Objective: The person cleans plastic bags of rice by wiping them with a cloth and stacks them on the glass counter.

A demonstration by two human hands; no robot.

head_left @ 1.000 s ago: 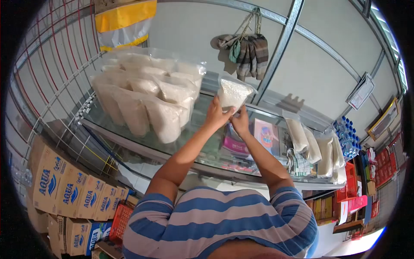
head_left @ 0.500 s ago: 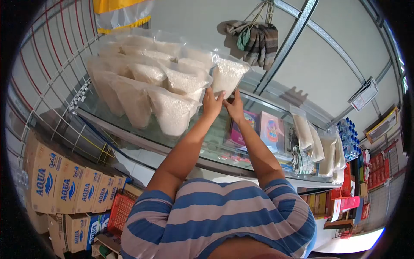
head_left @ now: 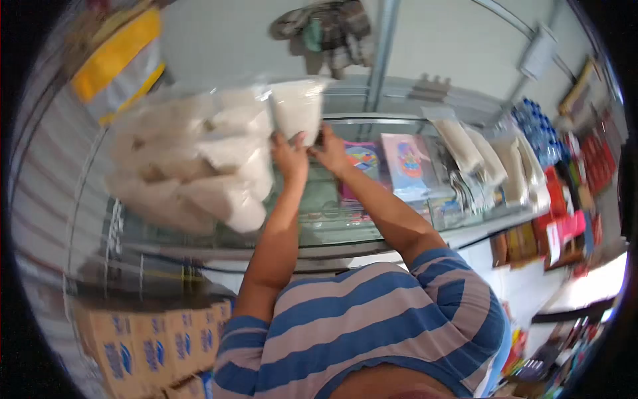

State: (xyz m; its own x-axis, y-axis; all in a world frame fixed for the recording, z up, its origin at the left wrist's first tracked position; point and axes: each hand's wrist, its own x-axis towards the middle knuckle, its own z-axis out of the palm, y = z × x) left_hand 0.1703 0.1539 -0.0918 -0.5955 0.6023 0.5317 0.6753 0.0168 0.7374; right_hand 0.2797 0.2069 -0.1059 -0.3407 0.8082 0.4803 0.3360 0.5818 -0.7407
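Note:
A clear plastic bag of white grains (head_left: pixel 297 110) stands upright on the glass counter, at the back right end of a cluster of several similar filled bags (head_left: pixel 229 156). My left hand (head_left: pixel 290 154) is closed on the lower front left of the single bag. On its lower right side, my right hand (head_left: pixel 328 147) has its fingers pressed against the plastic. Slightly blurred, the cluster fills the left part of the counter.
Booklets (head_left: pixel 407 163) lie on the glass counter (head_left: pixel 319 193), right of my hands. Beyond them are narrow filled bags (head_left: pixel 488 156) and blue-capped bottles (head_left: pixel 537 130). Cardboard boxes (head_left: pixel 156 342) stand at the lower left beside a wire rack. Cloth (head_left: pixel 332 36) hangs on the wall.
The view has turned and shifted. From being held up right of the cluster, the single bag has come down beside the other bags, with both my hands still at its lower part.

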